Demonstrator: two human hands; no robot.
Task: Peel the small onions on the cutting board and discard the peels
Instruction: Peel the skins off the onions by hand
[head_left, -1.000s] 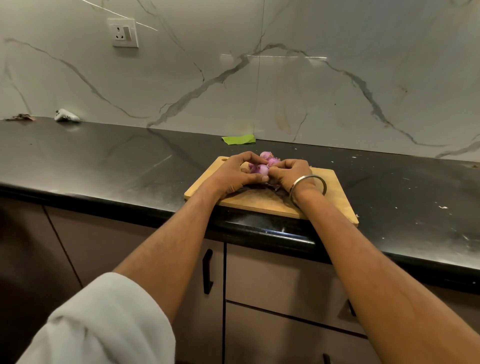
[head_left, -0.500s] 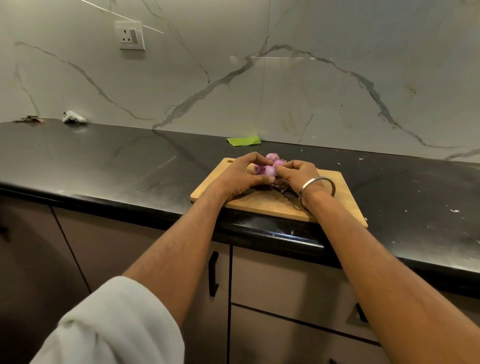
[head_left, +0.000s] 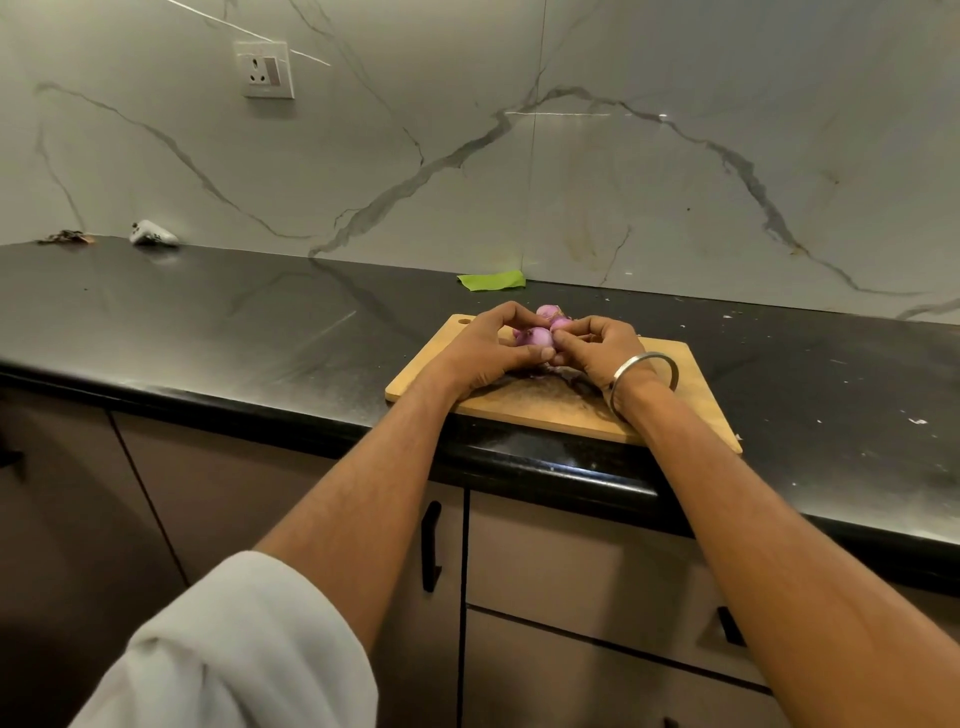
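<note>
Purple small onion (head_left: 535, 338) pinched between both grips over the cutting board (head_left: 670, 410): left hand (head_left: 485, 348) steadies it, right hand (head_left: 597, 348) picks at its skin. More onions (head_left: 549, 312) just behind; dark peels (head_left: 566, 375) beneath, bench (head_left: 260, 322) around.

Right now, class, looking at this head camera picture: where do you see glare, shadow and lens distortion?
Head view: glare streaks the marble wall and the black countertop; the counter's front edge bends with wide-angle distortion; the hands throw a dark shadow on the cutting board; the small onions stay well lit; the near white sleeve looks soft.
</note>
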